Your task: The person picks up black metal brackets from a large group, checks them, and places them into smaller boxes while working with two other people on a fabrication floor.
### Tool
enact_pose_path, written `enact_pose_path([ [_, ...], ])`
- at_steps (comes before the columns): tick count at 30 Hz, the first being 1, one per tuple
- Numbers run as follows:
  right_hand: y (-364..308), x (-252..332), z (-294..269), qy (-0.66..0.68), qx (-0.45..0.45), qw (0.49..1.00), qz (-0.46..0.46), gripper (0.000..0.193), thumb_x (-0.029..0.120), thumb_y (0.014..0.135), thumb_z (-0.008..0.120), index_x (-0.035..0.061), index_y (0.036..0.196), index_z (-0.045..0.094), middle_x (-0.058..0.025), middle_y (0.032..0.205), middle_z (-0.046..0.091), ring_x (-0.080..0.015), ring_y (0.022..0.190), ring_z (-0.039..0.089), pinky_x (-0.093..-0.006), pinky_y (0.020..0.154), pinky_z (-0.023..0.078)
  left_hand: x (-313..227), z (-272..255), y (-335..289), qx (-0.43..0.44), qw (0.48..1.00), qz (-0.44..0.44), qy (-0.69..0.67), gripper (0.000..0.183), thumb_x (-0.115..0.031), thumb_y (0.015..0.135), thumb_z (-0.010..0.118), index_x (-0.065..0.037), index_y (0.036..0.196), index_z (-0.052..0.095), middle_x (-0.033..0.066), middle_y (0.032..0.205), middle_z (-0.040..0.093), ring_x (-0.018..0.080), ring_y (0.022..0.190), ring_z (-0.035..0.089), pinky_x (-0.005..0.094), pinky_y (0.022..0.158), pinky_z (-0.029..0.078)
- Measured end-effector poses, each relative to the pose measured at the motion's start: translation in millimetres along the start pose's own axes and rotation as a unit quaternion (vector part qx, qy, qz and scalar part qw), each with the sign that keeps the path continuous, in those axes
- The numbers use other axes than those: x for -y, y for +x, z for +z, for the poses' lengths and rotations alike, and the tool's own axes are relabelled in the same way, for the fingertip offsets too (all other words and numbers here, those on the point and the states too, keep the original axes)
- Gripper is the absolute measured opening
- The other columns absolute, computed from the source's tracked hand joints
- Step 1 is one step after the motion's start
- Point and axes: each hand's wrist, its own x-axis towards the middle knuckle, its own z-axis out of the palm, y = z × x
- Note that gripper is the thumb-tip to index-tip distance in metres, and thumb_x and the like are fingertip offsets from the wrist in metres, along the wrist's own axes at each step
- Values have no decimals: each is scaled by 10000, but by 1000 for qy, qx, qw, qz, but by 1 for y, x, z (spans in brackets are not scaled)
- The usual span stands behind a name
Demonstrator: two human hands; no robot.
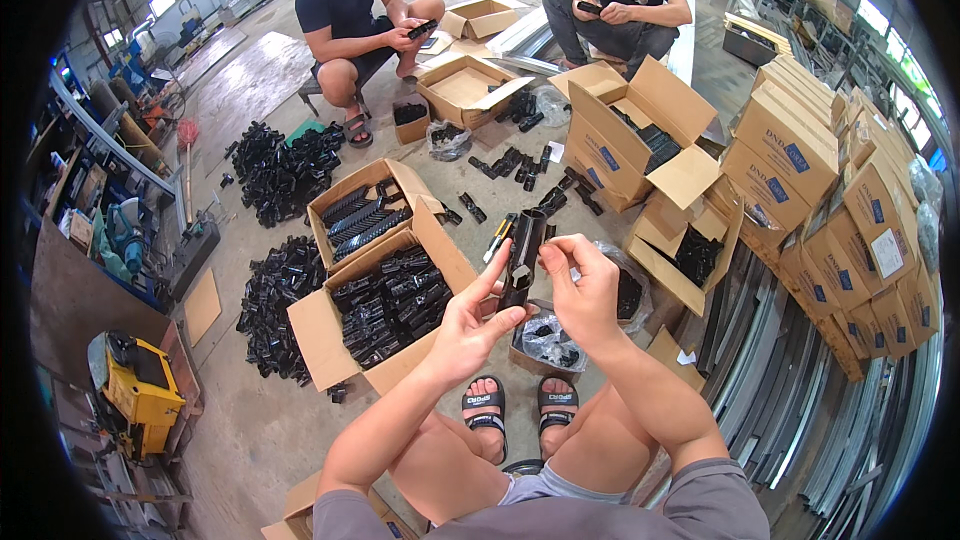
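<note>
A black plastic bracket part stands upright in front of me, held between both hands. My left hand grips its lower end with thumb and fingers. My right hand pinches its upper side with the fingertips. Just below the hands lies a clear bag of small black parts on the concrete floor. My sandalled feet rest below that.
Open cardboard boxes of black parts stand at my left, with loose black piles beyond. Stacked cartons and metal rails fill the right. Two seated people work opposite. A yellow machine sits lower left.
</note>
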Motion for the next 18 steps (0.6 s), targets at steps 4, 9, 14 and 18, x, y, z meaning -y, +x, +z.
enact_pose_path([
  [4, 2, -2, -3, -48, 33, 998, -9, 193, 148, 979, 632, -24, 891, 616, -162, 764, 623, -273, 678, 638, -371, 618, 482, -1, 3, 1, -7, 999, -1, 32, 800, 61, 914, 662, -154, 1589, 290, 5, 1093, 593, 124, 990, 605, 327, 952, 548],
  [9, 2, 1, -10, -11, 99, 994, -52, 195, 155, 1002, 563, -11, 900, 567, -195, 776, 586, -393, 712, 594, -433, 627, 459, -2, 1, 0, -12, 1000, -1, 8, 801, 64, 912, 662, -153, 1588, 293, 5, 1093, 594, 123, 996, 603, 328, 946, 549],
  [14, 6, -2, -18, -57, 157, 986, -25, 171, 147, 997, 552, -17, 951, 554, -200, 812, 609, -384, 688, 594, -419, 626, 471, -3, 2, -1, -12, 1000, -5, 4, 795, 68, 913, 659, -154, 1586, 299, 7, 1094, 598, 126, 999, 605, 331, 946, 550],
  [18, 3, 9, -10, 29, 79, 996, -16, 177, 160, 1008, 541, -9, 958, 564, -202, 796, 616, -352, 668, 606, -404, 615, 476, -5, 1, -2, -14, 1000, -13, -11, 786, 74, 915, 651, -147, 1584, 304, 8, 1098, 600, 126, 999, 605, 325, 946, 545],
])
